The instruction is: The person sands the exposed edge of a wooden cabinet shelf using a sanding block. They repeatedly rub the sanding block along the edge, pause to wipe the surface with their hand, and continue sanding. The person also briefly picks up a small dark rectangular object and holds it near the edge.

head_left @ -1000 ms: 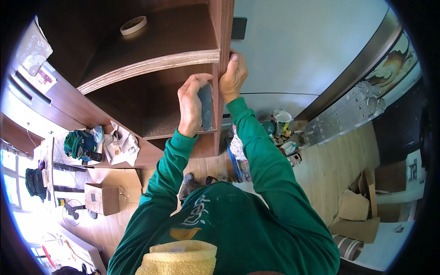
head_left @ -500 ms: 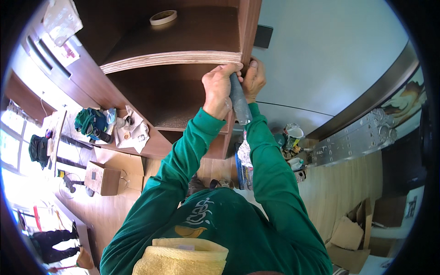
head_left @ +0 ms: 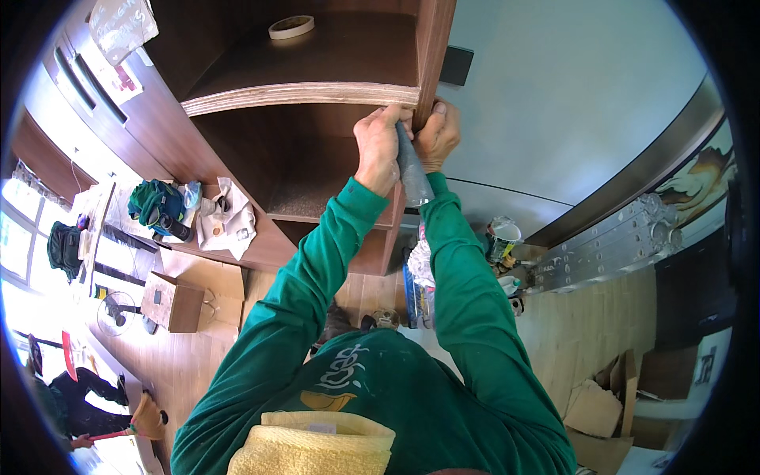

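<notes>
"What are you holding?"

"My left fingers [head_left: 389,116] are curled tight, pinching the top end of a grey sheet [head_left: 412,176]; it hangs at a slant below them, between my wrists."

"And on the right?"

"My right fingers [head_left: 438,119] are bent at the outer side of the cabinet's upright panel [head_left: 436,47], just beside the left ones. I can't tell whether they grip the sheet too."

"What's around you?"

"Just above my left knuckles runs a shelf [head_left: 237,98] with a bare plywood edge, a roll of tape [head_left: 291,28] lying on it. Beyond my right sleeve stands a bucket [head_left: 504,233], near a metal ladder [head_left: 594,255]. Off left, a cardboard box [head_left: 178,305] sits on the floor [head_left: 202,360]."
</notes>
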### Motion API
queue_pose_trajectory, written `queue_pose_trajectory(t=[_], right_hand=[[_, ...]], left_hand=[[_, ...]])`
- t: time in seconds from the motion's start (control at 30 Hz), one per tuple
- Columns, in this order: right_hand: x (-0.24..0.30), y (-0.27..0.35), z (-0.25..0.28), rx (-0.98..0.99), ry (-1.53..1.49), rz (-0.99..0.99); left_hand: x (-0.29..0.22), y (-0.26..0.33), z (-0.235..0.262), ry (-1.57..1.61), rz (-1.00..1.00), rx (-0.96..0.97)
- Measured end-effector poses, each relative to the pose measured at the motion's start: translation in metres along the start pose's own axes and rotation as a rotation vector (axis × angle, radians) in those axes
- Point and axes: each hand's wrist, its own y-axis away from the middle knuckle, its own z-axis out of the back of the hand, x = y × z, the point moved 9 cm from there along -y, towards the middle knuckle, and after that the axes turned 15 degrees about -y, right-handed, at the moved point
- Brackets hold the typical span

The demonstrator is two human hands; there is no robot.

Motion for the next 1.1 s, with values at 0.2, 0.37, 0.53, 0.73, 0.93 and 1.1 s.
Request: queue_pose_trajectory(t=[0.2,0.37,0.53,0.73,0.93,1.1], right_hand=[[0.002,0.002,0.0,-0.026,0.014,-0.003],[0.003,0.002,0.0,-0.012,0.016,0.0],[0.001,0.0,0.001,0.002,0.022,-0.008],[-0.003,0.002,0.003,-0.019,-0.007,-0.01],[-0.005,0.002,0.004,-0.035,-0.012,-0.028],[0.001,0.0,0.004,-0.023,0.009,0.006]], left_hand=[[0.008,0.021,0.022,-0.076,0.025,0.043],[-0.005,0.022,0.011,-0.116,-0.052,0.104],[-0.015,0.008,-0.005,-0.114,-0.052,0.064],[-0.016,0.013,-0.007,-0.061,-0.112,-0.071],[-0.016,0.011,-0.006,-0.087,-0.121,-0.099],[-0.011,0.01,-0.004,-0.073,-0.084,-0.097]])
